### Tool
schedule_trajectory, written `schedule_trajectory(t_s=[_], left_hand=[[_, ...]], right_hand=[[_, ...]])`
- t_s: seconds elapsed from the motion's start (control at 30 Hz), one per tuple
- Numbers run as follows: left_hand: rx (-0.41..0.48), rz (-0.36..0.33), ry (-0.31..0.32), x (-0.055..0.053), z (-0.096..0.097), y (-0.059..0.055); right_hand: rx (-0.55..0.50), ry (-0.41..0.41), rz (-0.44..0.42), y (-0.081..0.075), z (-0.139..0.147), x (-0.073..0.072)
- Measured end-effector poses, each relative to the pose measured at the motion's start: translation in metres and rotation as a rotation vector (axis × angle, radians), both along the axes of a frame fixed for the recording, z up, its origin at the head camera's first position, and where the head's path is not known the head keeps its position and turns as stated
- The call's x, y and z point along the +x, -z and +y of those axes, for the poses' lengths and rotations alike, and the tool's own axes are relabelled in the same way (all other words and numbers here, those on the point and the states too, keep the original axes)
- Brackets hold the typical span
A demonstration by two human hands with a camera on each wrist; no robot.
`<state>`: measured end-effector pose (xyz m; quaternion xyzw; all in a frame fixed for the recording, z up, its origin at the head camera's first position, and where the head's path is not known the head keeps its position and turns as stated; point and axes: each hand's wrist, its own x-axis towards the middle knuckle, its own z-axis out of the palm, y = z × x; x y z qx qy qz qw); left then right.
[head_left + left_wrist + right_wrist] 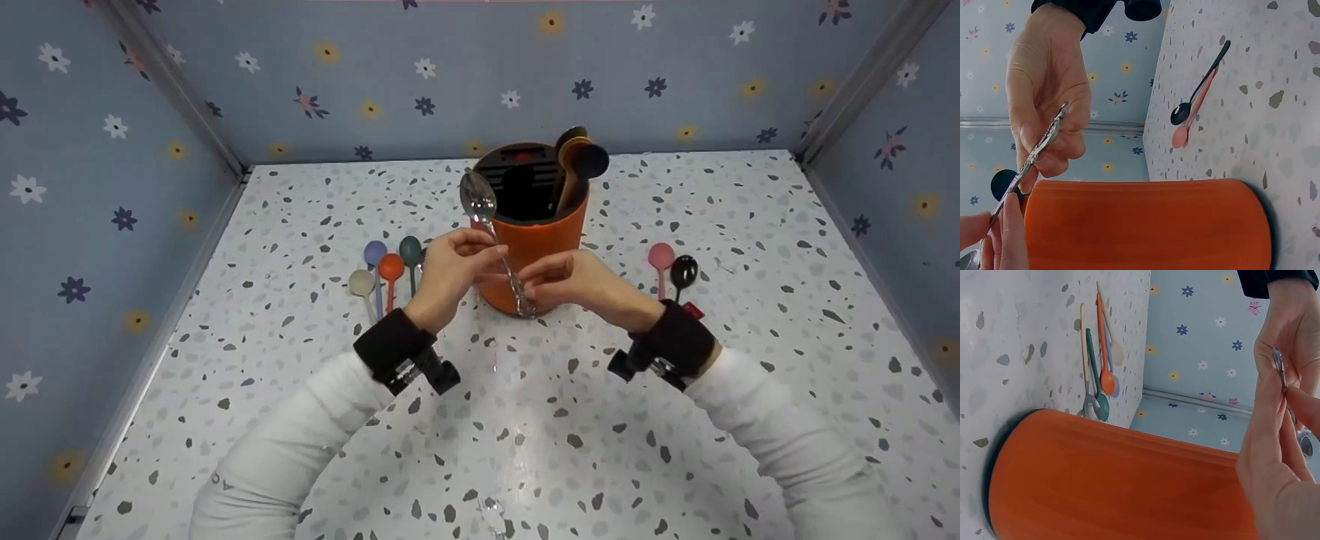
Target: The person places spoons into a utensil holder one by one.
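Note:
An ornate silver spoon [478,196] is held up in front of the orange cylindrical container [551,244], its bowl pointing up and toward the back left. My left hand [448,276] pinches the upper handle between thumb and fingers. Lower down, near the end of the handle, my right hand [581,281] pinches it too. The left wrist view shows the patterned handle [1033,157] passing between both hands' fingers. Inside the container, several dark and brown-toned utensils [589,160] lean toward the right rim.
Left of the container lie a cream spoon [362,283], a blue-violet spoon [375,253], an orange spoon [391,267], a green spoon [410,250] and a metal-bowled spoon [1089,405]. On the right are a pink spoon [661,256] and a black spoon [684,271]. Flowered panels [420,90] enclose the speckled table.

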<state>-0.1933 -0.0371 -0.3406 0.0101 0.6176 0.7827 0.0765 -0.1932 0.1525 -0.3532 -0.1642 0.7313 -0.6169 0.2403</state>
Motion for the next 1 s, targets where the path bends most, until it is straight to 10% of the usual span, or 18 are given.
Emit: schedule_trajectory(t_s=[0.5, 1.0], left_hand=[[-0.072, 0.198, 0.026, -0.032, 0.008, -0.054], [-0.151, 0.304, -0.022, -0.059, 0.013, -0.061]], right_hand=[[0.050, 0.143, 0.205, -0.052, -0.006, -0.030], [0.118, 0.291, 0.301, -0.055, -0.017, -0.058]])
